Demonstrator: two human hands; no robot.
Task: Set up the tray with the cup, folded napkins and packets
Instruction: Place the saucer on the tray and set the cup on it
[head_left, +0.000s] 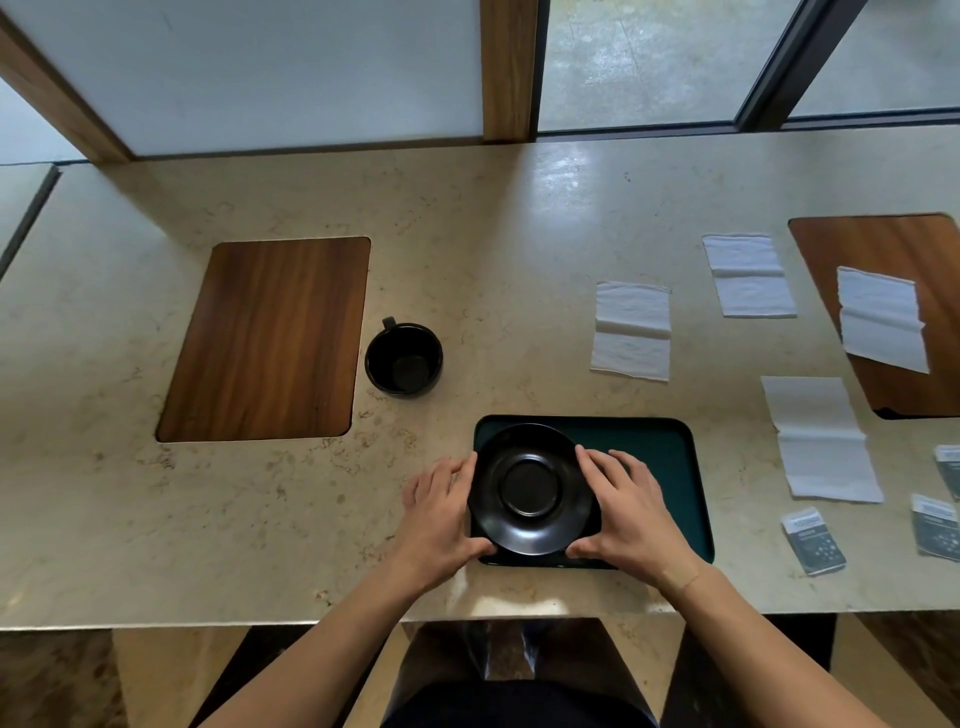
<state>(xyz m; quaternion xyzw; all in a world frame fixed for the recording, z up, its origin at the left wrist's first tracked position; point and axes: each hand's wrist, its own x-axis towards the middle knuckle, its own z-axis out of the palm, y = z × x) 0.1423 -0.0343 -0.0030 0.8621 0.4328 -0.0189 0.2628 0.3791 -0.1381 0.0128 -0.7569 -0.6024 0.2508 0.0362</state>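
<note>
Left hand (441, 512) and right hand (631, 512), fingers spread, clasp opposite rims of the black saucer (530, 488) at the left end of the green tray (670, 457); best lowered level, leaving room for napkins, with cup (404, 359) apart on the surface (467, 249).

Both forearms bare, reaching forward from the bottom edge and converging toward the middle. Left hand (441, 512): palm down, fingers spread and curved, fingertips pressed to the left rim of a black saucer (530, 488), thumb tucked at its near edge. Right hand (631, 506): palm down, fingers splayed along the saucer's right rim, thumb at its near right edge. Wrists level, slightly bent inward. Both hands grip the saucer from opposite sides.
</note>
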